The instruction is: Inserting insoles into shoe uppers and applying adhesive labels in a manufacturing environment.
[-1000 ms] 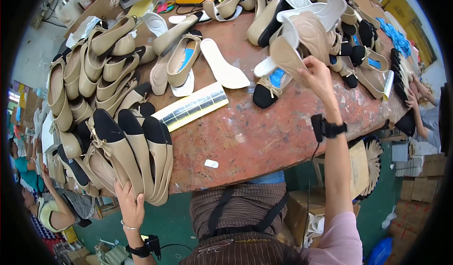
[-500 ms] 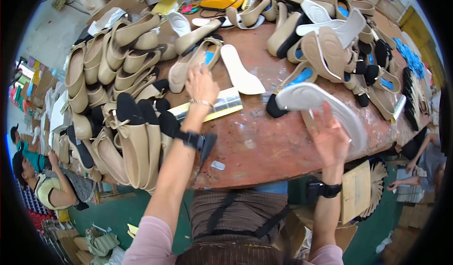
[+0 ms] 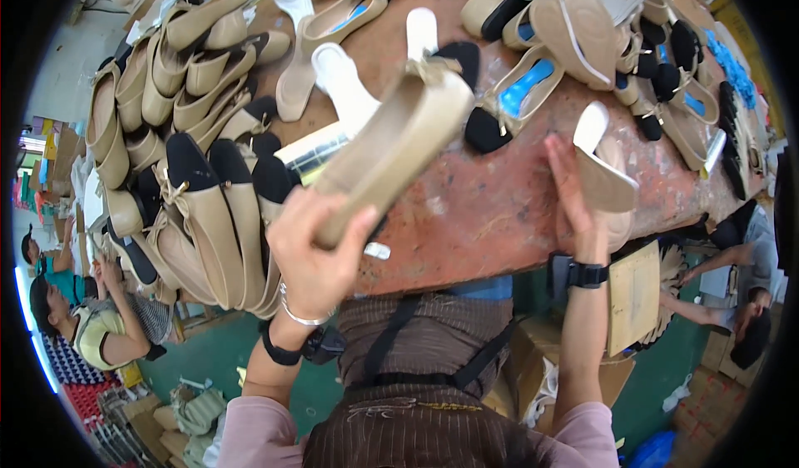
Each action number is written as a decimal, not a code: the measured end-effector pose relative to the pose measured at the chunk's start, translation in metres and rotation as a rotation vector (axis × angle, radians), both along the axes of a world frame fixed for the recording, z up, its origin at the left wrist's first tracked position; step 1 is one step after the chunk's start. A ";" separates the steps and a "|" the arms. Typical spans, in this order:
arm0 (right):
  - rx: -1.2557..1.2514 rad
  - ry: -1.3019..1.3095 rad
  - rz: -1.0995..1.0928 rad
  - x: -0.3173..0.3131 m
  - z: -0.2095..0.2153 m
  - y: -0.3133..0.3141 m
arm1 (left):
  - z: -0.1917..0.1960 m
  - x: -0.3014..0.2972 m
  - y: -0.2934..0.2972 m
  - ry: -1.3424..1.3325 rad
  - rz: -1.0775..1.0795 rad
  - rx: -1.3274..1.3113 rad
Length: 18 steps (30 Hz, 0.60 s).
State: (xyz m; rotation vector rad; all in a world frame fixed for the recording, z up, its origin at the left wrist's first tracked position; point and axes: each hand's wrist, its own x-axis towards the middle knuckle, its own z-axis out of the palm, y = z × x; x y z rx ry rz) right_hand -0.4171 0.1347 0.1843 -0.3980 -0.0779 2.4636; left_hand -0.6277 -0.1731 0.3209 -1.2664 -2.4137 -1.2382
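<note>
My left hand [image 3: 312, 256] grips the heel end of a beige flat shoe [image 3: 387, 156] with a bow and a black toe. The shoe is tilted above the table, its opening facing up and its toe pointing away to the right. At the table's right front, my right hand [image 3: 573, 189] is open, fingers stretched upward and seen nearly edge-on. Beside it are a white and beige insole [image 3: 606, 181] and part of another; whether the hand touches them I cannot tell. Between the hands, farther back, a shoe with a blue lining patch [image 3: 524, 89] lies on the table.
Beige shoes [image 3: 200, 235] are piled along the left. More shoes and insoles [image 3: 574, 39] heap up at the back right. A white insole [image 3: 345, 89] and a yellow-edged strip [image 3: 312, 151] lie behind the held shoe. Other people [image 3: 100, 326] work at both sides.
My left hand has drawn back toward me, now holding a shoe. The large pale insole over my right hand has swung down beside it, and that hand has turned edge-on. The view has shifted.
</note>
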 end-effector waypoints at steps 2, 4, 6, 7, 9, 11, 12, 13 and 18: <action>0.376 -0.094 0.108 0.005 -0.007 0.010 | -0.021 0.017 -0.028 -0.056 -0.119 -0.057; 0.450 -0.281 0.027 -0.011 0.029 -0.008 | -0.049 0.022 -0.060 -0.037 -0.228 -0.245; 0.518 -0.302 0.052 -0.004 0.036 -0.012 | -0.079 0.016 -0.082 0.076 -0.306 -0.317; 0.603 -0.310 0.075 -0.002 0.039 -0.014 | -0.089 0.015 -0.089 0.201 -0.383 -0.370; 0.730 -0.376 0.078 -0.007 0.055 -0.025 | -0.097 0.018 -0.091 0.148 -0.279 -0.376; 0.860 -0.725 0.087 -0.003 0.068 -0.041 | -0.111 0.013 -0.100 0.098 -0.205 -0.396; 0.847 -0.725 0.096 -0.001 0.076 -0.055 | -0.116 0.016 -0.103 0.092 -0.204 -0.410; 1.115 -0.892 0.123 -0.001 0.085 -0.072 | -0.121 0.021 -0.101 -0.023 -0.143 -0.316; 2.274 -0.670 0.089 -0.049 0.092 -0.137 | -0.141 0.020 -0.105 -0.217 -0.084 -0.106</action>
